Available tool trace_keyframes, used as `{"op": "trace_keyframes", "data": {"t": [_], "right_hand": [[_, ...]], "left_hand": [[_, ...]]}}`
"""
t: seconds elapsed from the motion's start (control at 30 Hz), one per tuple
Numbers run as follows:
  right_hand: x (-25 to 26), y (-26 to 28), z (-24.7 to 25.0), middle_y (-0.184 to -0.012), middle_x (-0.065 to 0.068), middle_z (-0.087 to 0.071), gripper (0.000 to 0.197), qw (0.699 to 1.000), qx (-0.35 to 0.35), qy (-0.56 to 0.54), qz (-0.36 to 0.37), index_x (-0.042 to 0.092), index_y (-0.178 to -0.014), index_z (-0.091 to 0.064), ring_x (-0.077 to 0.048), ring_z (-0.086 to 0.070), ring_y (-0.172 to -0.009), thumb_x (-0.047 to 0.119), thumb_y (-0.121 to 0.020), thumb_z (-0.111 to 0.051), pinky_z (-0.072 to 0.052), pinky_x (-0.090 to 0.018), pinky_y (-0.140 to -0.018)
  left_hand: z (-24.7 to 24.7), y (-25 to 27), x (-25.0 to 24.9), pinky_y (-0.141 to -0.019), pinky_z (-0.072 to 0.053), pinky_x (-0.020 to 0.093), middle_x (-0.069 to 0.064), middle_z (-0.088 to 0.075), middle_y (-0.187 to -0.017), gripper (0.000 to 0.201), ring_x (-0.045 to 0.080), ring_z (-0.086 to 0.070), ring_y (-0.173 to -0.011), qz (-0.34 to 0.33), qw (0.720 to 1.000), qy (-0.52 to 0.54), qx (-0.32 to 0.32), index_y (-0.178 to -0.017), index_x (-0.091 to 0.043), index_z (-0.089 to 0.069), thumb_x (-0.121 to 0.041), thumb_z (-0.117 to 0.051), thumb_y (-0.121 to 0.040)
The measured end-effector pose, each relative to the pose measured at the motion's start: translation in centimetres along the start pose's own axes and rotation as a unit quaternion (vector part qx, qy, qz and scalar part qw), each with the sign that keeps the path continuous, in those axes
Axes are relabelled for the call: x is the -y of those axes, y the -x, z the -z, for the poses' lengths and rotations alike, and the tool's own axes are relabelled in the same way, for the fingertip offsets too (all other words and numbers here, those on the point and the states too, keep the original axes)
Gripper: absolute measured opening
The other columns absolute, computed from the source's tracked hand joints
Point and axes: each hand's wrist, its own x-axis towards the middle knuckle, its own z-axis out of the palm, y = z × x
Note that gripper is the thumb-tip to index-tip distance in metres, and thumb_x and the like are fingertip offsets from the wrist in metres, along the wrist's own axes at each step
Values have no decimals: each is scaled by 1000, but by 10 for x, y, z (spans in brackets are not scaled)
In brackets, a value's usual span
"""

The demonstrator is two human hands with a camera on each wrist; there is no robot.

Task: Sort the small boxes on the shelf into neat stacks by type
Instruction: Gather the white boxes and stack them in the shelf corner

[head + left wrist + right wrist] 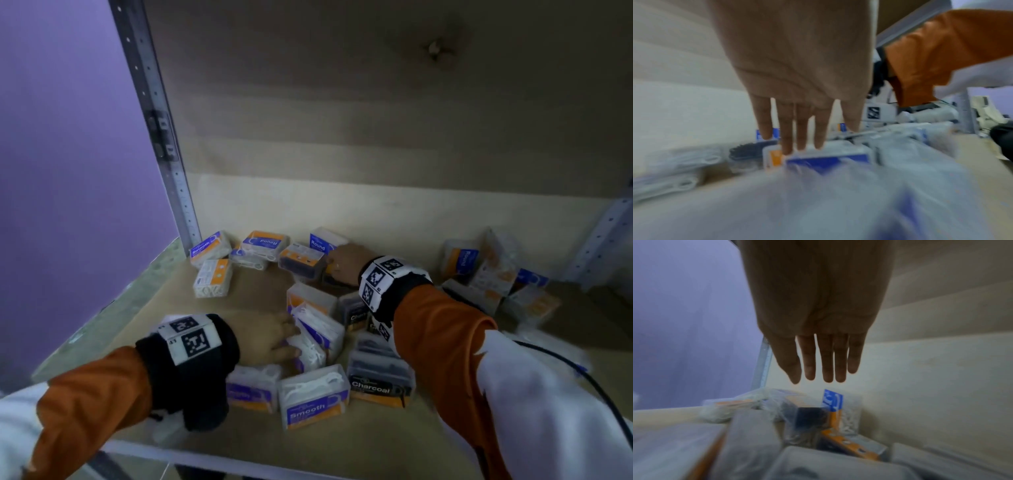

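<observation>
Several small clear boxes of floss picks lie jumbled on the wooden shelf (260,301), labelled Smooth (313,395), Round (323,240) or Charcoal (378,382). My left hand (291,339) reaches into the middle heap with its fingers straight. In the left wrist view the left hand (801,144) touches the top of a blue-labelled box (828,158) with its fingertips. My right hand (342,265) is farther back, beside a dark charcoal box (301,262). The right wrist view shows the right hand (818,378) hovering with straight fingers above that dark box (809,417), holding nothing.
More boxes sit at the back left (212,277) and in a cluster at the right (493,270). Metal uprights stand at the left (154,113) and right (603,240). The shelf's back wall (376,205) is close behind. A black cable (582,373) runs along my right sleeve.
</observation>
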Motion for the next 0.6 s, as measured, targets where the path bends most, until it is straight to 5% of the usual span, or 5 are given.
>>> {"op": "trace_keyframes", "data": {"t": [0.2, 0.3, 0.33, 0.47, 0.6], "right_hand": [[-27, -12, 10, -133, -19, -50, 41, 999, -29, -14, -26, 2, -134, -46, -33, -53, -118, 16, -96, -46, -46, -36, -97], [-35, -26, 10, -133, -19, -51, 38, 999, -19, -8, -31, -1, -130, -50, -32, -54, -118, 14, -94, -49, -47, -37, -98], [-37, -31, 10, -133, -19, -52, 38, 999, -20, -9, -28, -1, -129, -51, -32, -55, -118, 13, -94, -49, -48, -37, -98], [-54, -55, -6, -149, -16, -34, 56, 999, -4, -13, -38, 5, -143, -34, -29, -40, -134, 19, -93, -55, -37, -34, -107], [-67, -79, -19, -157, -12, -15, 80, 998, 39, -11, -50, 12, -150, -18, -29, -24, -143, 27, -87, -64, -28, -39, -115]], "left_hand": [[47, -29, 35, -91, -34, 19, 7, -57, -128, 34, 21, -53, -114, -32, 999, -36, -10, -127, -10, -54, -24, -42, -99], [63, -57, 51, -70, -35, 15, 10, -54, -85, 18, 14, -51, -70, -51, 996, -57, -36, -87, -11, -60, -12, -45, -97], [70, -64, 56, -70, -33, 14, 4, -55, -85, 19, 9, -50, -71, -37, 996, -78, -35, -87, -14, -62, -11, -46, -96], [84, -94, 74, -95, -31, 18, 6, -49, -139, 41, 18, -48, -125, 31, 998, 4, -60, -135, -11, -49, -19, -49, -94], [84, -126, 90, -102, -30, 23, 6, -42, -142, 50, 21, -44, -129, 37, 997, 11, -67, -135, -13, -48, -23, -60, -87]]}}
